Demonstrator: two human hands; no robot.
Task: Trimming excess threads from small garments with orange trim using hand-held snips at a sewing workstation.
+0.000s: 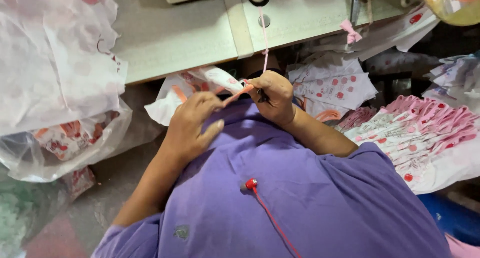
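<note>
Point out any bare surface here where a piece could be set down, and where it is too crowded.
Bare room: the grey sewing table, between the plastic bag of cloth pieces and the pink thread. Crowded: the stack of pink-trimmed pieces on the right, and loose pieces below the table edge. Both the left hand and right hand grip one printed piece.

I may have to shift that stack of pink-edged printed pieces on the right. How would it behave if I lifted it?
The stack of printed pieces is probably floppy: its edges droop and fan out. It looks light, thin like the piece in the left hand and right hand. Loosely layered, it may slide apart.
</note>
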